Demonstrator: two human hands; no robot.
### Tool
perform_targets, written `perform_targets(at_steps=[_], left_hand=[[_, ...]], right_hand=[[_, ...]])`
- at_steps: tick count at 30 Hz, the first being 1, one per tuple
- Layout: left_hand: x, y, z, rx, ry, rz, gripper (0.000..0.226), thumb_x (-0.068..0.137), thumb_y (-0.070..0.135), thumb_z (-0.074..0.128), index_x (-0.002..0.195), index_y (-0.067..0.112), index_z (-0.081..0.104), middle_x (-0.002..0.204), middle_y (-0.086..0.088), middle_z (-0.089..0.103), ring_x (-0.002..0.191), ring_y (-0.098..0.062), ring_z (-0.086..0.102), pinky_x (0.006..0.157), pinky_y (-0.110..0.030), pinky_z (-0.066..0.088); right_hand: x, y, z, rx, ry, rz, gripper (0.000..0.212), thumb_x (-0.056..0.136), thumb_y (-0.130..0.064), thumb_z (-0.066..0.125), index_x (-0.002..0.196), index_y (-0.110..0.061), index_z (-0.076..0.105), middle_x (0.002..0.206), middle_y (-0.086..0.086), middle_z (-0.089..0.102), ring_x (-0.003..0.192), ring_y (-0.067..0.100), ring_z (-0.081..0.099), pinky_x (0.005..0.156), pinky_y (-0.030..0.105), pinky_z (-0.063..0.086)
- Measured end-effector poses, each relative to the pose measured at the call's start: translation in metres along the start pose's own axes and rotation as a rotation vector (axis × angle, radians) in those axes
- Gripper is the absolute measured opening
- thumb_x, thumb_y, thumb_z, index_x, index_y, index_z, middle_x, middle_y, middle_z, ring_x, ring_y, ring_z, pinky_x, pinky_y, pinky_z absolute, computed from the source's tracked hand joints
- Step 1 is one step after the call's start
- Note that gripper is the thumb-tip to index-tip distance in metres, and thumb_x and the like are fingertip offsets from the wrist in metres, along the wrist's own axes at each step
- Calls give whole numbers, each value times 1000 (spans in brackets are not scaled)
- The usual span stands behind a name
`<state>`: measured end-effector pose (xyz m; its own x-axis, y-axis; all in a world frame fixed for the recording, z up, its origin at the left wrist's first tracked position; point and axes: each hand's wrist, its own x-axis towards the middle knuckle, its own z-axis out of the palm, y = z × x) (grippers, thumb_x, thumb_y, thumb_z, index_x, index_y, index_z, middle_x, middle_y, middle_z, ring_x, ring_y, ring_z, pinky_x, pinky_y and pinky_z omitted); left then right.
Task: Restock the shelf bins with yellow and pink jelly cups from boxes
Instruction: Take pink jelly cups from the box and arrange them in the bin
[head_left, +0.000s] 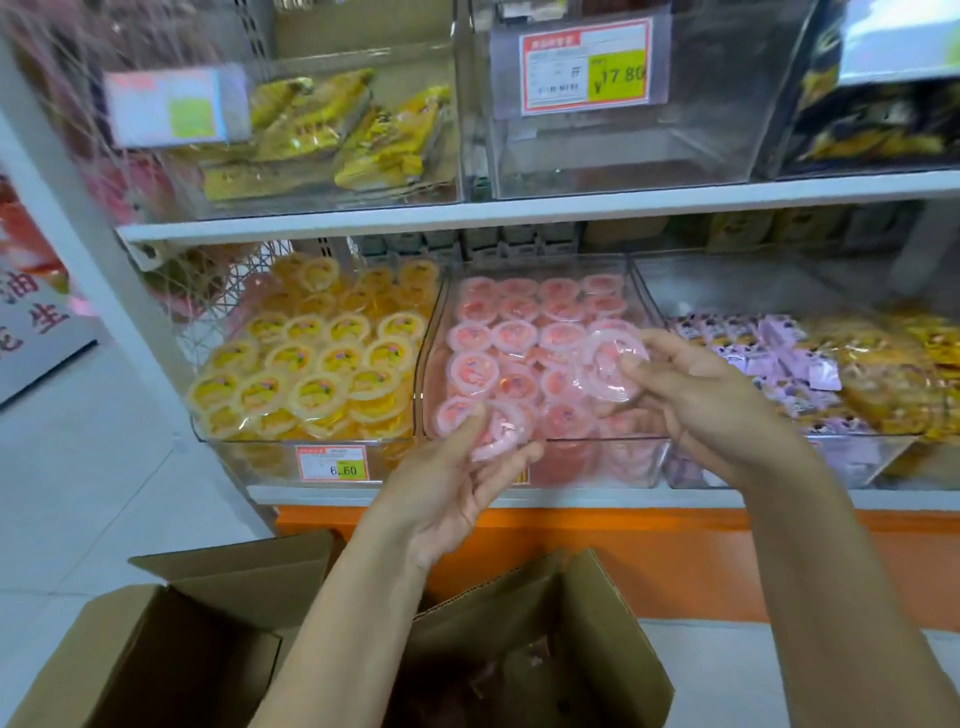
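Both bare forearms reach up and forward, side by side. The left hand (457, 467) is turned palm-up and half open, thumb and curled fingers making a light grip at its fingertips. The right hand (696, 395) sits higher and to the right (back of the hand toward the camera), wrist bent, thumb and fingers pinched together toward the left.
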<state>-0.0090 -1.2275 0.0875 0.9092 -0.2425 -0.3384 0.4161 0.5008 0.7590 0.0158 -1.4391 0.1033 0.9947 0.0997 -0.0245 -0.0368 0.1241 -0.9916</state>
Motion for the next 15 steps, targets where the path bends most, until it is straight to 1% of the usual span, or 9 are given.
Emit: perform_targets(at_steps=[2,3,5,6,9,11,13,14,15], left_hand=[[9,4,8,288,37,32,31,95,37,47,95,10,62,95,-24,70,62,-17,70,51,-19,55],[13,7,12,385,61,63,36,96,41,44,95,10,63,86,-21,71,56,-14,68,48,-18,54],[20,11,18,484,122,105,41,98,43,39,102,9,60,70,-15,71,45,-13,62,42,-18,50],[21,14,21,506,149,116,38,99,43,37,103,11,58,65,-14,70,41,-13,59,40,-18,48],[25,15,24,543,176,111,25,102,37,33,89,24,50,55,-11,65,33,-12,47,36,-15,39],[29,10,24,545,180,110,25,102,34,32,87,22,49,54,-9,65,33,-12,46,35,-15,37],[37,8,23,441,167,111,26,102,26,33,91,12,52,59,-12,68,42,-14,58,39,-19,46],[41,9,24,348,141,103,26,102,21,34,91,6,53,66,-16,69,52,-18,65,45,-22,53],[44,11,25,245,117,98,24,100,14,35,90,1,52,76,-19,69,64,-23,70,56,-26,59]], right_hand=[[14,-10,-3,-161,53,4,24,91,-11,60,113,-2,57,96,16,66,62,19,67,53,21,54],[21,-13,-4,-227,68,11,22,90,-9,61,110,0,59,94,18,66,60,20,65,52,20,53],[33,-17,-7,-344,84,15,14,90,-6,60,103,-2,63,85,18,65,61,20,60,51,18,49],[37,-18,-9,-415,91,9,11,91,-6,59,100,-4,64,78,14,64,58,16,58,49,15,46],[47,-22,-11,-560,89,-24,7,92,-9,59,92,-8,66,58,0,57,41,0,49,41,8,37],[53,-23,-12,-595,68,-32,7,91,-12,61,87,-12,67,55,-4,59,40,0,49,41,8,36],[56,-25,-14,-640,43,-25,7,90,-13,62,86,-15,68,53,-8,60,43,2,50,41,8,36],[57,-25,-15,-659,33,-19,7,90,-13,62,88,-16,69,52,-9,61,43,1,50,42,8,36],[57,-24,-16,-678,30,-18,8,90,-13,62,91,-17,69,55,-10,62,43,0,49,43,8,37]])
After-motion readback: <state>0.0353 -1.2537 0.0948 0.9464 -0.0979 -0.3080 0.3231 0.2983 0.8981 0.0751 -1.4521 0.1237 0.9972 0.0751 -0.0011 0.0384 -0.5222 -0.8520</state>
